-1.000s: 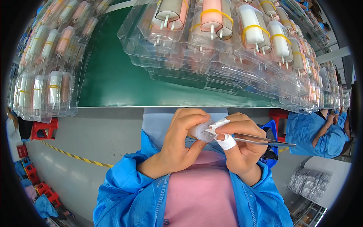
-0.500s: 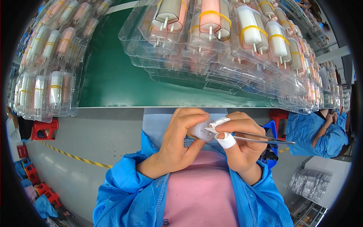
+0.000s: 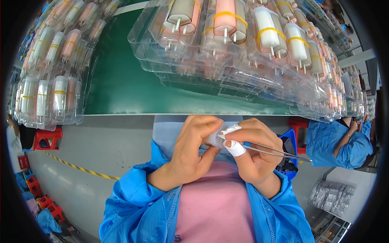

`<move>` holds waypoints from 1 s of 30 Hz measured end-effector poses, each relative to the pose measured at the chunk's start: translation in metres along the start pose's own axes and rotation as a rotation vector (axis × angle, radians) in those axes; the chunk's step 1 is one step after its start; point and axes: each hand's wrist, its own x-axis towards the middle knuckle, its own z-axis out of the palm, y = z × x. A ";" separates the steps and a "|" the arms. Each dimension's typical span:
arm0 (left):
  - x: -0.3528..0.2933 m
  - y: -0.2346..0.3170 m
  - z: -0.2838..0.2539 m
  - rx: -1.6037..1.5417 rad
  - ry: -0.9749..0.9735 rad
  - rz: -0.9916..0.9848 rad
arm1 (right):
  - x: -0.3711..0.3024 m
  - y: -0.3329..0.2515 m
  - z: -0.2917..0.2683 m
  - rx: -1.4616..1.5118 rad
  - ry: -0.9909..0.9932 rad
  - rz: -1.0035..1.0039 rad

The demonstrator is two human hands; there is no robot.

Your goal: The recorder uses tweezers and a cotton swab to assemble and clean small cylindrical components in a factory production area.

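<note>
My left hand (image 3: 189,150) is closed around a translucent whitish cylinder (image 3: 213,139), its end turned toward my right hand. A bit of yellow shows at the cylinder's side, between my fingers. In my right hand (image 3: 256,156) is a pair of metal tweezers (image 3: 279,152), pinched between thumb and fingers. The tweezers' long legs stick out to the right; their tips are hidden at the cylinder's end. White tape (image 3: 235,148) wraps my right thumb, and white material (image 3: 231,130) also covers my index fingertip. Both hands are held in front of my body, off the table edge.
Stacked clear plastic trays (image 3: 190,71) of banded pink, white and grey cylinders stand on the green table (image 3: 117,93). More trays (image 3: 48,99) are at the left. A blue bin (image 3: 290,174) is beside my right arm. Another person in blue (image 3: 338,141) is at the right.
My right hand has turned slightly, and the outer end of the tweezers has swung downward. Its taped thumb has shifted a little left. The left hand still holds the cylinder in nearly the same place.
</note>
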 end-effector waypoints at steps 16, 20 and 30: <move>-0.002 -0.004 -0.001 -0.137 -0.033 -0.085 | 0.000 0.006 -0.004 0.262 0.044 0.111; -0.002 -0.004 -0.004 -0.133 -0.106 -0.089 | -0.002 0.004 -0.004 0.172 0.026 0.052; -0.003 -0.005 0.000 -0.125 0.009 -0.034 | -0.002 0.002 -0.001 0.164 0.014 0.065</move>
